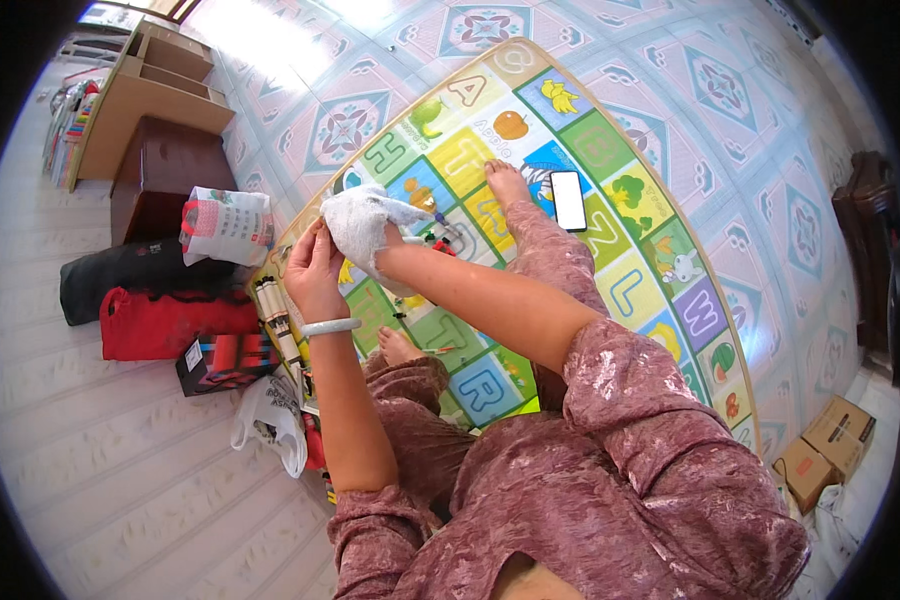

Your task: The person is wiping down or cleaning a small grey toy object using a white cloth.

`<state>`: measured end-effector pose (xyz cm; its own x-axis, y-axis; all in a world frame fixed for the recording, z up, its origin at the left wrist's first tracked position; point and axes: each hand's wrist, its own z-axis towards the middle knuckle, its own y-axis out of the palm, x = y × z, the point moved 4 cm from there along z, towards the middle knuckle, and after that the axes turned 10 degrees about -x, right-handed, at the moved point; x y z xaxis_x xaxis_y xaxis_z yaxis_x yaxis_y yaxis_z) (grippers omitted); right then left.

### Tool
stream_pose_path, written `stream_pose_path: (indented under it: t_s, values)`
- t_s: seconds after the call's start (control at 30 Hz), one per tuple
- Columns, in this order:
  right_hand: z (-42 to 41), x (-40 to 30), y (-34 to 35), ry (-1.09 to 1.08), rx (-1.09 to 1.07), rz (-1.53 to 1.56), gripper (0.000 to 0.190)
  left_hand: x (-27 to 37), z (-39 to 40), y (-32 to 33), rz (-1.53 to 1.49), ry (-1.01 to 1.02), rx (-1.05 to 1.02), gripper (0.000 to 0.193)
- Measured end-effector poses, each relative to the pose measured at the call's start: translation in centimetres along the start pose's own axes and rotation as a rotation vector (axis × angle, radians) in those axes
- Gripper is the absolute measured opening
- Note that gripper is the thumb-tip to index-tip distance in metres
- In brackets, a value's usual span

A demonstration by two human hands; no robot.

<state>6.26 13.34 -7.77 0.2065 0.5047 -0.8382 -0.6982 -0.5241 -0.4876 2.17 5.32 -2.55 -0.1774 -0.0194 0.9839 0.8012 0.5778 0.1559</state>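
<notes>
My left hand (316, 274), with a pale bangle at its wrist, has thumb and fingers pinched together on a small brownish piece (319, 223), mostly hidden by the fingertips. Right against it is a white cloth (356, 221), draped over my right hand (391, 246) so that only the wrist side shows. The cloth touches the left fingers, and one corner sticks out to the right. Below and beside the cloth, small red, green and dark toy bricks (442, 246) lie on the alphabet play mat (487, 386). A white long toy assembly (276, 311) stands left of my left wrist.
A smartphone (568, 201) with a lit screen lies by my bare foot (506, 182). Along the left are a printed plastic bag (229, 226), a red bag (172, 324), a black case (135, 274), a box (225, 364) and a white carrier bag (274, 420). Cardboard boxes (829, 442) sit at right.
</notes>
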Motion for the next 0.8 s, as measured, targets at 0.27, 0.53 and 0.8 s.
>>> stream_pose_path:
  t_s: [0.27, 0.53, 0.8]
  values:
    - [0.7, -2.2, -1.5, 0.129, -0.252, -0.418, 0.013, -0.2, 0.2, -1.5, 0.029, -0.008, 0.053, 0.022]
    - [-0.1, -1.7, 0.1, -0.032, -0.037, -0.109, 0.022, -0.6, 0.5, -1.8, 0.028, 0.05, 0.075, 0.021]
    - [1.0, -0.1, 0.2, 0.125, -0.202, -0.169, 0.016, -0.2, 0.4, -0.6, 0.132, 0.065, 0.004, 0.02]
